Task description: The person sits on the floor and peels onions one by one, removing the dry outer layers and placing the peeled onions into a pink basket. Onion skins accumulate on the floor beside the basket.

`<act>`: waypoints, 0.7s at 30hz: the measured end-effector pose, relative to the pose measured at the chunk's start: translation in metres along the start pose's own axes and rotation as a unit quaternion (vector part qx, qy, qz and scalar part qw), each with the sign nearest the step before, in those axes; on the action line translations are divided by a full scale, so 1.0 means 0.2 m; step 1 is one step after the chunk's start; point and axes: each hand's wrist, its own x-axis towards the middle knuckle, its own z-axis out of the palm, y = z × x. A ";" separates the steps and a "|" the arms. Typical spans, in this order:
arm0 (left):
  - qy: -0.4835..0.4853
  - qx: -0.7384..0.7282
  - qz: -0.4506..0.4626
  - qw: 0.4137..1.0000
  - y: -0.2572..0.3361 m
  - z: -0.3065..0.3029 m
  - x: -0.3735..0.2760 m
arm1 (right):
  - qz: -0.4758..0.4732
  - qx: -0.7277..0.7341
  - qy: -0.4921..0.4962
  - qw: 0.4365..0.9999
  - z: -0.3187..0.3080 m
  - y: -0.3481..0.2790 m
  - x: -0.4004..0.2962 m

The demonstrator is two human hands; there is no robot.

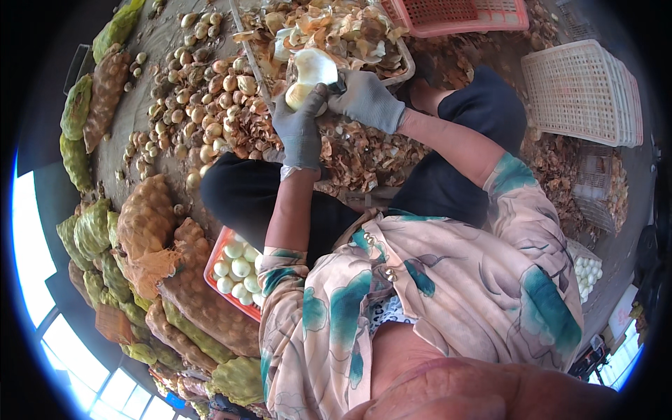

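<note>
My left hand (300, 118), in a grey knit work glove, holds a partly peeled onion (297, 95) with the thumb across it. A broad pale layer of onion skin (315, 65) stands up from the onion. Also gloved in grey, my right hand (367, 100) meets the onion from the other side. A small dark tool (338, 84) shows at its fingers; its blade, if any, is hidden. Just beyond both hands lies a basket (410, 65) heaped with dry onion skins (325, 26).
Loose unpeeled onions (210, 100) spread over the floor at left, beside full mesh sacks (147, 215). A red crate (212, 262) of peeled onions stands by my left side. Stacked white crates (572, 94) are at right, a pink crate (488, 26) ahead. Skins litter the floor.
</note>
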 end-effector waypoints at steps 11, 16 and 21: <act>-0.063 -0.092 -0.047 0.993 -0.05 -0.08 0.05 | -0.023 -0.093 0.107 0.990 -0.03 0.07 0.06; -0.129 -0.199 -0.097 0.967 -0.09 -0.12 0.04 | 0.002 -0.161 0.160 0.974 -0.14 0.08 0.13; -0.087 -0.119 -0.069 0.987 -0.07 -0.14 0.06 | 0.049 -0.167 0.126 0.977 -0.32 0.14 0.34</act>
